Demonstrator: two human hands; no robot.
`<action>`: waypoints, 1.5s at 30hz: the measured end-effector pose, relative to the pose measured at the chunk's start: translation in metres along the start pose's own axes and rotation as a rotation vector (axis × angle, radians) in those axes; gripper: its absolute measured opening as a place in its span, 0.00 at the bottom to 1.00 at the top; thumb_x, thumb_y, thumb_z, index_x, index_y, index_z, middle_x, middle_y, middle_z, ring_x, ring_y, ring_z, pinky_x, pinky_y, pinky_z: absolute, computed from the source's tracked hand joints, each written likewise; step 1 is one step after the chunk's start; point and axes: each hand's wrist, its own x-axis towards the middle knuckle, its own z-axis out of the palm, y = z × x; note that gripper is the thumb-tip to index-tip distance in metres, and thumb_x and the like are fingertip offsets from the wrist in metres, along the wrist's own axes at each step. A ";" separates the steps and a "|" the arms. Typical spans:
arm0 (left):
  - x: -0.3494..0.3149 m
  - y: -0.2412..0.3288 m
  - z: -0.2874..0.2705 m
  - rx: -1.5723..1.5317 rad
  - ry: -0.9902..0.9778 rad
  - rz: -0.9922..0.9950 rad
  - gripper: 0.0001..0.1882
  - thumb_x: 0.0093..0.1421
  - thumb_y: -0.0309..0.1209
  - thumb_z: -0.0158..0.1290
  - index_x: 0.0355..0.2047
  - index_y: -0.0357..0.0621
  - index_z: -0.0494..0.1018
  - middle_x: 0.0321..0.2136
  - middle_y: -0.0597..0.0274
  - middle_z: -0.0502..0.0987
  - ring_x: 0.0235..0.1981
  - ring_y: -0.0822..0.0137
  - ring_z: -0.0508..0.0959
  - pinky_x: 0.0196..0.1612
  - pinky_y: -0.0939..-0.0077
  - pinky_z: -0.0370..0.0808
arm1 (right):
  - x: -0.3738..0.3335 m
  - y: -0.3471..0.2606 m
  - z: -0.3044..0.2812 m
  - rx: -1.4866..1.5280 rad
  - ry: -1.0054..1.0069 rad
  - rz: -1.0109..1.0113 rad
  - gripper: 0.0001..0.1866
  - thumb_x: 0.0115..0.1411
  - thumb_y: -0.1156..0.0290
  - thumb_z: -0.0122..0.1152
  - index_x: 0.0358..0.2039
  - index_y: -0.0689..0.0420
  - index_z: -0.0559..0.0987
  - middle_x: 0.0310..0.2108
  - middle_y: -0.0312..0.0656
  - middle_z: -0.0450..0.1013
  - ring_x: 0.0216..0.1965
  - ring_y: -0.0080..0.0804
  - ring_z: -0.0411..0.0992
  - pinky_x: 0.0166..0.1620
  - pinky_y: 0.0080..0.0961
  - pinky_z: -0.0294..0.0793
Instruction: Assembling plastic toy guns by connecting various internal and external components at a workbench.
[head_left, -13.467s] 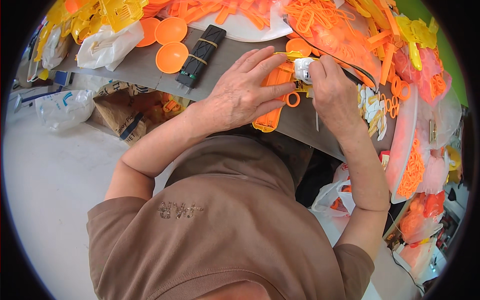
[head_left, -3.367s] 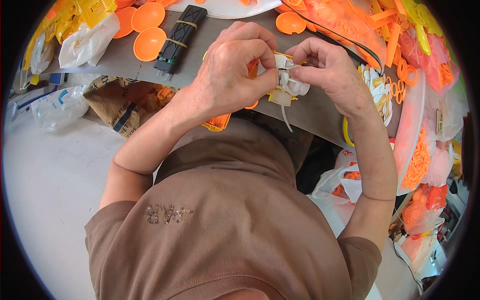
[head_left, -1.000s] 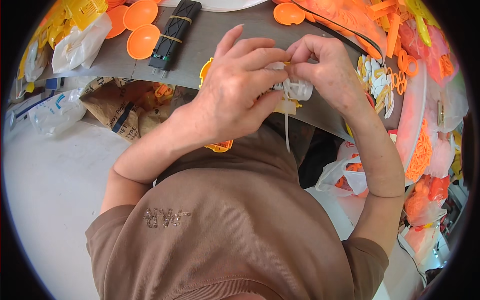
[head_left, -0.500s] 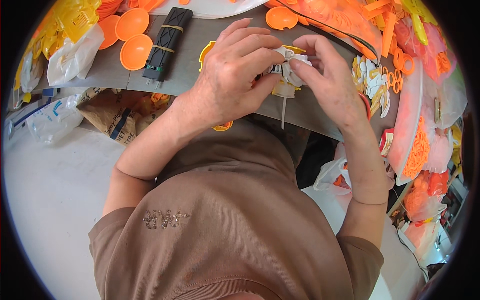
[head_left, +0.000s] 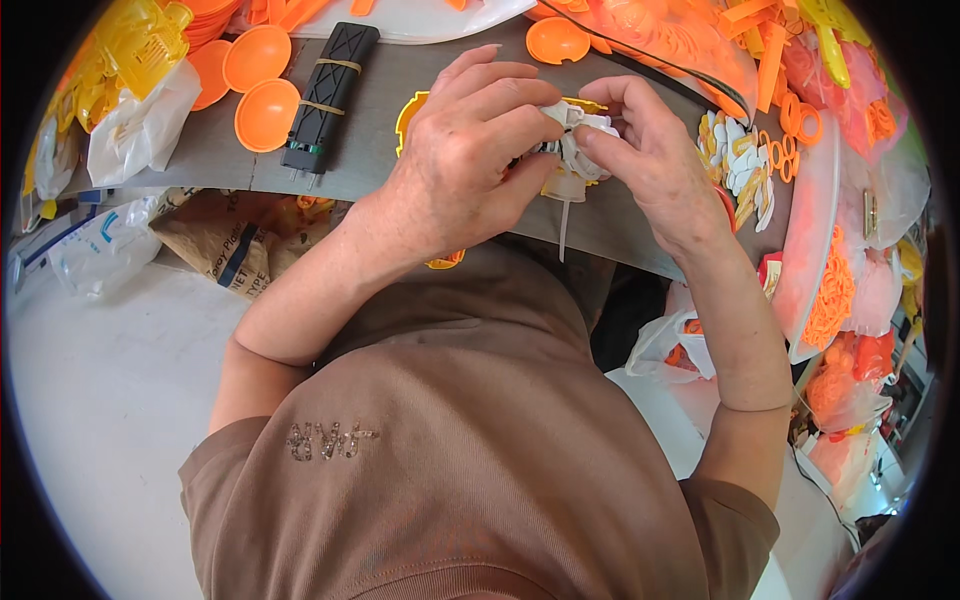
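Over the table edge, my left hand [head_left: 470,145] is curled around a small white plastic assembly [head_left: 572,140] with some dark parts, and its palm hides much of the piece. On the other side, my right hand [head_left: 648,160] closes its thumb and forefinger on the assembly's right end. A thin white stem [head_left: 564,232] hangs down from below the assembly. Around and under it show parts of a yellow plastic piece [head_left: 410,112], mostly covered by my left hand. How the white and yellow pieces join cannot be made out.
To the left lies a black bar-shaped part [head_left: 332,95] with rubber bands, beside orange bowls [head_left: 267,115]. White and gold pieces [head_left: 742,160] and orange rings [head_left: 785,155] lie to the right. A brown paper bag [head_left: 225,245] stands below the table edge.
The view has shifted slightly, moving the table items a little up and left. My right thumb has moved slightly on the white assembly; both hands keep their hold.
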 end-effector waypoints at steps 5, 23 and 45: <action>0.000 -0.001 0.000 -0.016 -0.003 0.003 0.09 0.41 0.21 0.59 0.27 0.40 0.75 0.34 0.58 0.77 0.42 0.57 0.76 0.53 0.52 0.68 | 0.003 -0.005 -0.004 0.111 -0.061 0.060 0.19 0.55 0.72 0.60 0.46 0.64 0.69 0.38 0.38 0.69 0.41 0.21 0.66 0.44 0.19 0.66; 0.000 -0.001 -0.002 0.000 -0.041 0.022 0.12 0.41 0.22 0.63 0.29 0.38 0.77 0.37 0.55 0.78 0.44 0.53 0.77 0.52 0.54 0.69 | 0.008 -0.005 -0.009 0.055 -0.083 0.056 0.16 0.55 0.74 0.60 0.43 0.62 0.70 0.38 0.39 0.70 0.40 0.21 0.68 0.43 0.18 0.67; -0.001 0.016 -0.019 0.077 -0.115 -0.095 0.16 0.45 0.24 0.62 0.37 0.39 0.77 0.43 0.54 0.77 0.48 0.53 0.75 0.58 0.53 0.63 | 0.014 0.006 -0.005 0.020 -0.047 -0.008 0.15 0.52 0.75 0.62 0.40 0.63 0.72 0.34 0.38 0.71 0.37 0.21 0.69 0.41 0.18 0.68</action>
